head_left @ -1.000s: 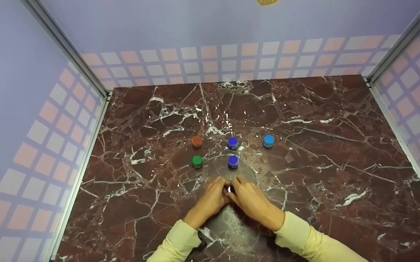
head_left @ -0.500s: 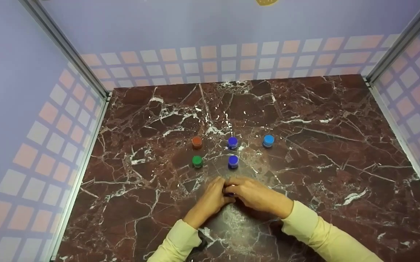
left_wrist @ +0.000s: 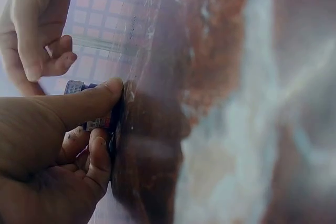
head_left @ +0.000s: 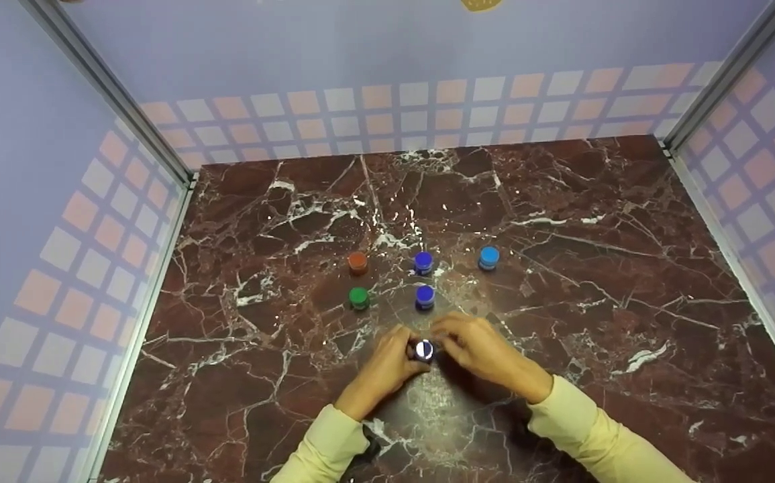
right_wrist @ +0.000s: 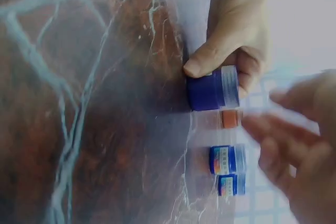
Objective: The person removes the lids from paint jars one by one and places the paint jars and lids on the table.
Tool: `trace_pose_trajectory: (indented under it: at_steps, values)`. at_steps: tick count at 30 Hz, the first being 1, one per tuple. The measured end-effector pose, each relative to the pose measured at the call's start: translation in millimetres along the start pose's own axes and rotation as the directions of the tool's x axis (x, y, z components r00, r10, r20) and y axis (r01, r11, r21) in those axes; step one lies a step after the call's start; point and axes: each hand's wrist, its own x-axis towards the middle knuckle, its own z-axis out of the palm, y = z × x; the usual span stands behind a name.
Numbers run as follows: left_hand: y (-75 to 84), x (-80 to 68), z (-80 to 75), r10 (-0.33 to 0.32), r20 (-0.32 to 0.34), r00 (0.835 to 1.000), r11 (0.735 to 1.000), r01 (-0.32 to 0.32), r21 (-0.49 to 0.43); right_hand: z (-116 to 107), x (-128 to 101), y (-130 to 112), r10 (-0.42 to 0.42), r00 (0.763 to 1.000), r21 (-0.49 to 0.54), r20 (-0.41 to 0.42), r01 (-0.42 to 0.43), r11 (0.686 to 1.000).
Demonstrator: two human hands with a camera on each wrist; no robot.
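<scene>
Blue jar (head_left: 423, 350) pinched in left hand (head_left: 382, 370), marble table (head_left: 629, 268) open around

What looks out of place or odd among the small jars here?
One thing: the jar gripped by the left hand shows a pale top, with no coloured cap like the five jars standing behind it. Nothing looks spilled or tipped.

Under my hands the tabletop (head_left: 561, 221) looks like polished dark red marble with white veins, glossy enough to throw glare. The little jar (head_left: 423, 350) pinched in my left hand (head_left: 387, 365) looks like smooth plastic, deep blue with a pale translucent band and a shiny top. Just beyond my fingers stand more jars (head_left: 425, 296) with smooth plastic-looking lids and printed paper labels. My sleeves (head_left: 582, 439) are soft, matt, pale yellow cloth.
</scene>
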Motion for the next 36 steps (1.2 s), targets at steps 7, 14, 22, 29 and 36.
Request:
trace_pose_trajectory:
  at_steps: [7,14,22,29,36]
  values:
    - [0.9,-0.1,0.4,-0.009,-0.013,1.000,1.000,0.009,0.013,8.1,4.4,-10.2,0.311,0.936,0.035,-0.164,-0.310,0.950]
    - [-0.3,-0.1,0.6,0.006,-0.023,1.000,1.000,-0.006,-0.002,22.4,9.1,-20.6,0.273,0.952,-0.051,-0.139,-0.282,0.958]
    - [-3.3,-1.9,2.4,0.083,-0.044,0.996,0.996,-0.081,0.043,39.5,7.0,-34.7,0.168,0.975,-0.254,-0.146,-0.201,0.946]
    - [-4.4,-1.8,3.1,0.072,-0.039,0.997,0.997,-0.071,0.042,49.0,7.1,-38.8,0.150,0.975,-0.341,-0.166,-0.199,0.919]
    - [-5.1,-1.7,2.9,0.071,-0.036,0.997,0.997,-0.070,0.029,48.7,7.6,-35.8,0.142,0.982,-0.343,-0.123,-0.177,0.922]
